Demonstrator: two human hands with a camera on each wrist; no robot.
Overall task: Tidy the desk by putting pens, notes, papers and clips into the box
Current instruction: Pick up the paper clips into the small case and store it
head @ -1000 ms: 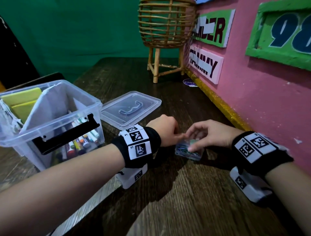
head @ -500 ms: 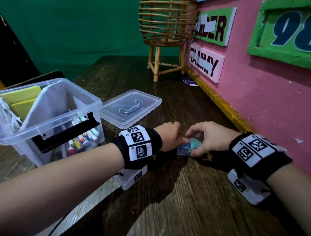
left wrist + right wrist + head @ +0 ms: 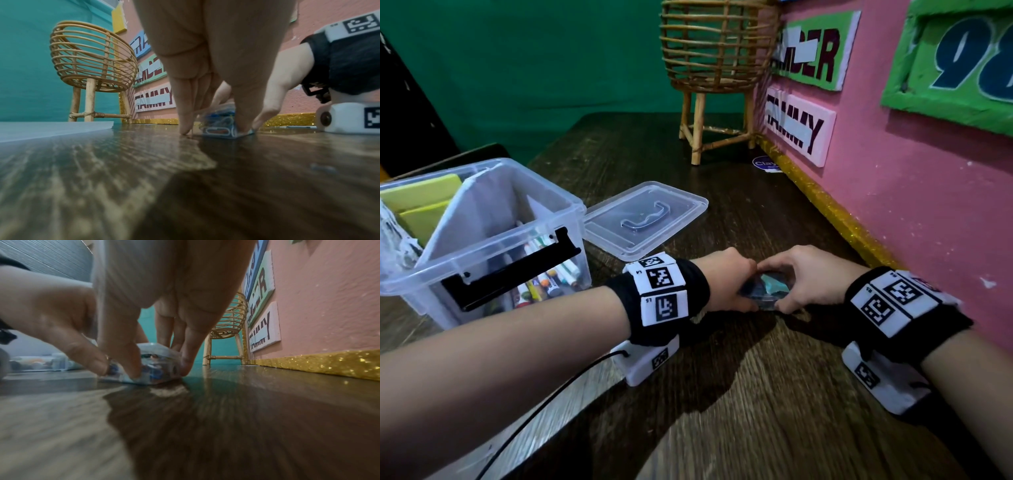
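Note:
A small clear case of coloured clips [image 3: 767, 290] lies on the wooden desk [image 3: 739, 394] between my two hands. My left hand [image 3: 736, 284] grips its left end, thumb and fingers straddling the clip case [image 3: 220, 125] down to the desk. My right hand [image 3: 796, 284] pinches the right end; in the right wrist view its fingertips [image 3: 133, 369] press the clip case [image 3: 158, 365] from both sides. The clear plastic box [image 3: 544, 178] stands open to the left and holds pens, yellow notes and white paper.
The box's clear lid [image 3: 643, 219] lies flat just right of the box. A rattan basket on legs [image 3: 715, 51] stands at the back by the pink wall [image 3: 928, 222]. A gold glitter strip [image 3: 835, 212] edges the desk along that wall.
The right hand tipped the clip case up off the desk. The left hand moved in from beside it, and now both hands clasp it.

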